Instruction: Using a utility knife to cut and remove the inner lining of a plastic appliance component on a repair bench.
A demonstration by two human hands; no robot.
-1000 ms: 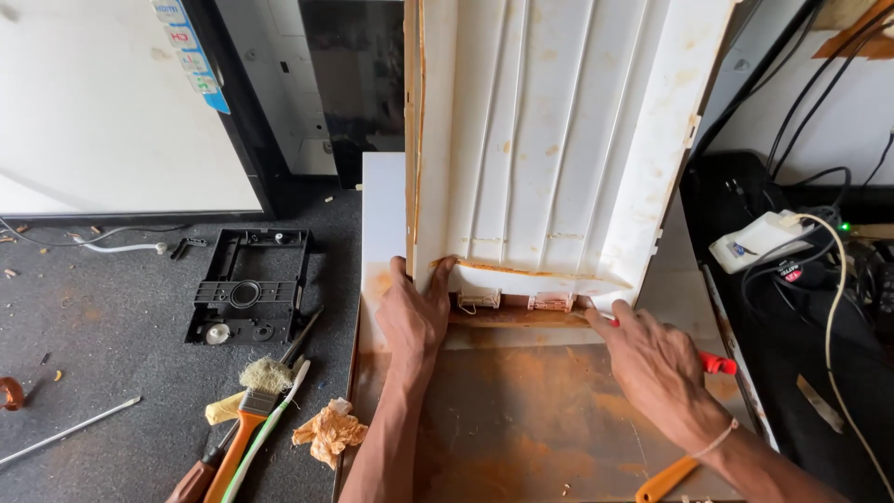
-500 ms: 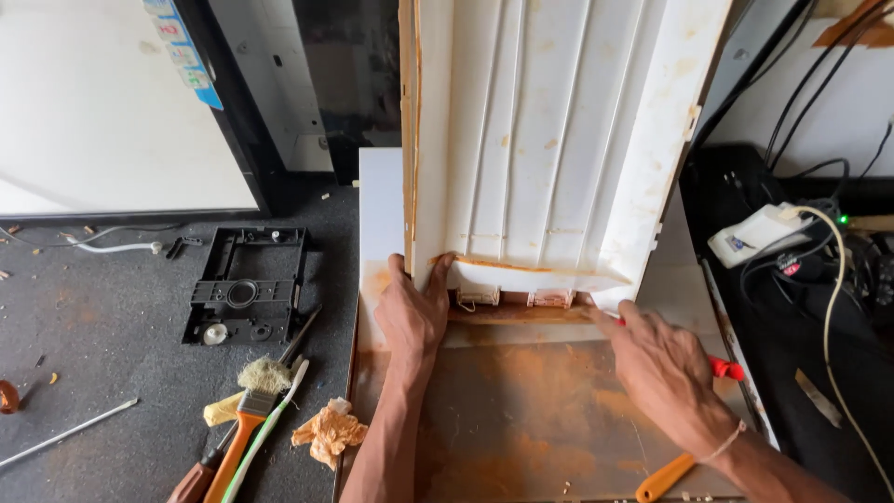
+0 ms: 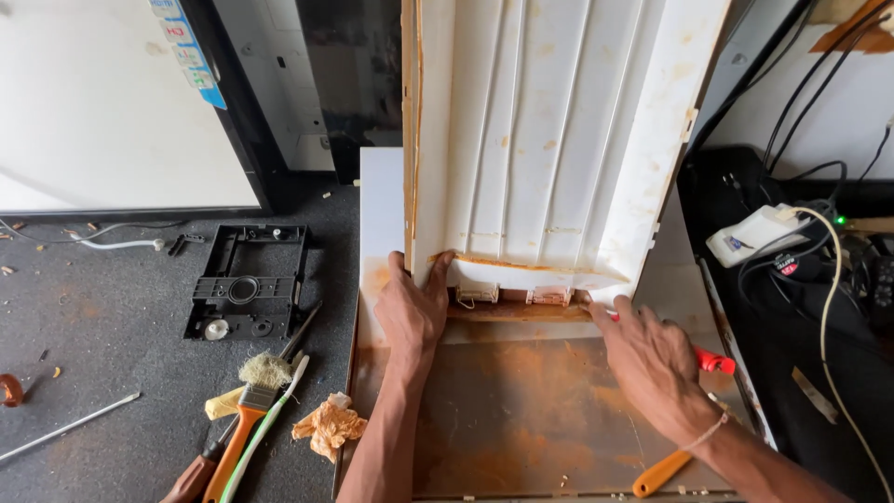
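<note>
A white ribbed plastic panel (image 3: pixel 549 140) with rust stains stands raised on a rusty metal sheet (image 3: pixel 531 410). My left hand (image 3: pixel 414 312) grips the panel's lower left corner, thumb and fingers around its edge. My right hand (image 3: pixel 656 368) rests at the panel's lower right edge and holds a red-handled tool (image 3: pixel 712 359), whose tip is hidden under the panel. Two small white clips (image 3: pixel 512 296) show under the panel's bottom edge.
On the dark floor to the left lie a black plastic frame (image 3: pixel 247 293), a paintbrush with an orange handle (image 3: pixel 247 410), a crumpled rust-stained rag (image 3: pixel 328 427) and a metal rod (image 3: pixel 70 427). An orange-handled tool (image 3: pixel 663 473) lies on the sheet. Cables and a white adapter (image 3: pixel 759 233) are at the right.
Both hands stay at the panel's lower edge; my right hand has shifted slightly. The panel looks unmoved.
</note>
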